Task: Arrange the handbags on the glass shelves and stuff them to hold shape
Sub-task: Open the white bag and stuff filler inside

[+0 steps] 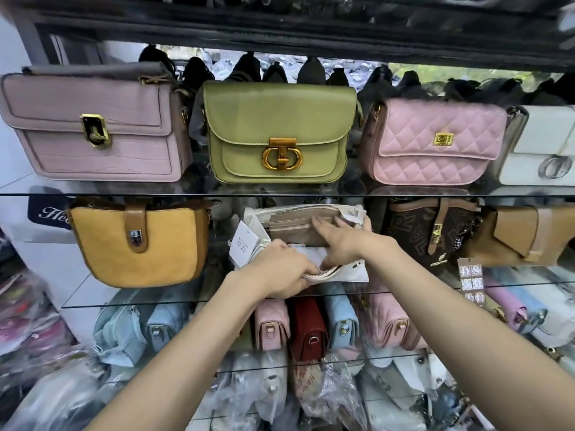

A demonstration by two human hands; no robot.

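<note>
left hand [281,269] grip holds the white handbag [336,272] rim; right hand [345,241] grip wide inside it

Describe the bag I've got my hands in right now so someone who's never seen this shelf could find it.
Find the top glass shelf with the green bag, then drop to the shelf below. Directly under it, between the mustard saddle bag and the dark brown lettered bag, lies the white bag. It alone is unzipped, beige lining showing, with both hands at its mouth.
</note>
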